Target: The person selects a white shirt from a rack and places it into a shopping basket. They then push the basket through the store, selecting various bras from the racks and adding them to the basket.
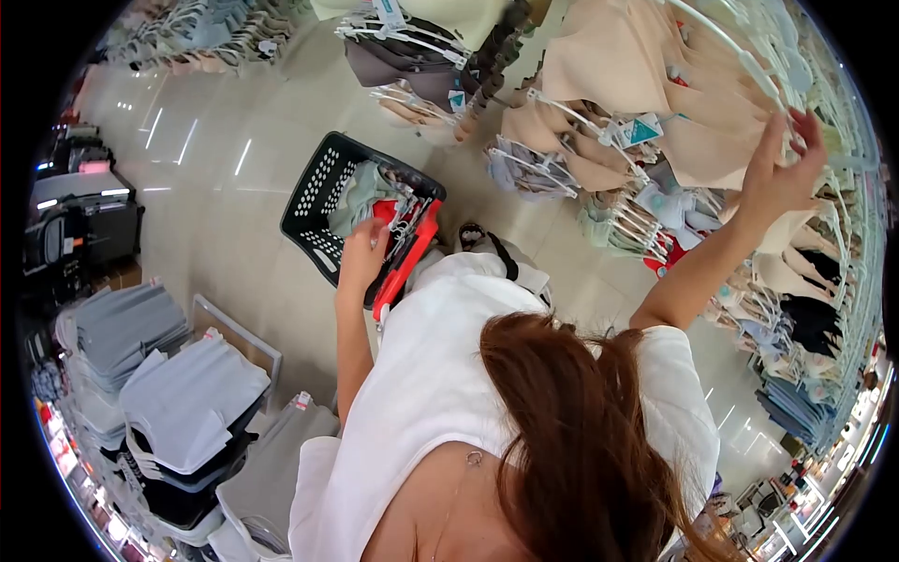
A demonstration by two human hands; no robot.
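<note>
My right hand is raised at the rack, thumb and fingers apart, by the end of a white plastic hanger. Beige bras hang in a row beside it, one with a teal tag. Over the dark shopping basket is my left hand, its fingers curled in. What they close on, if anything, is hidden. Pale green garments, something red and several hangers lie inside the basket. The basket's red handle runs close to my left hand.
Dark grey bras hang on another display ahead. At the lower left, folded grey tops lie near a metal-framed stand. Suitcases line the far left. Shiny floor extends around the basket.
</note>
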